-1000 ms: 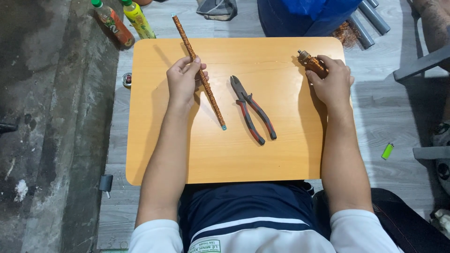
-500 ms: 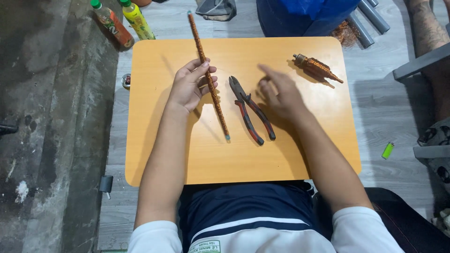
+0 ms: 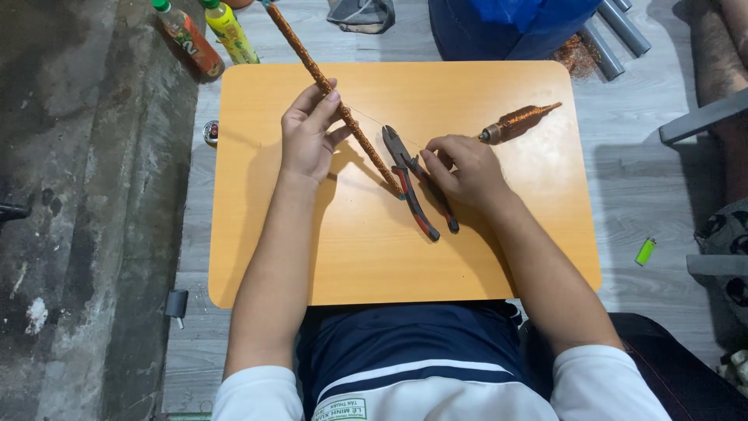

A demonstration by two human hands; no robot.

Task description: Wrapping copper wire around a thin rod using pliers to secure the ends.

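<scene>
The fingers [image 3: 326, 100] of the left hand [image 3: 308, 140] are closed around a long copper-wound rod [image 3: 335, 107], gripping it near its middle. The rod slants from beyond the far edge of the worktop [image 3: 257, 234] down toward the pliers [image 3: 413, 183], and its lower tip ends just beside their head. The right hand [image 3: 463, 168] rests on the pliers; its fingers [image 3: 428, 164] are curled over the pliers just behind the head, and appear to pinch a thin wire [image 3: 374, 118] that runs from the rod toward them, though the grip itself is too small to tell clearly. The pliers lie flat near the worktop's middle, their red and dark handles pointing toward the person's body.

Just beyond the right hand, toward the worktop's far right corner, lies a copper wire spool [image 3: 518, 122], apart from the pliers. Past the worktop's far left corner, two bottles [image 3: 206, 35] lie on the floor. A small round object [image 3: 210, 132] sits just off the worktop's left edge. A green lighter [image 3: 645, 251] lies on the floor to the right of the worktop. Grey pipes [image 3: 615, 35] and a blue bag [image 3: 506, 27] lie beyond the far edge.
</scene>
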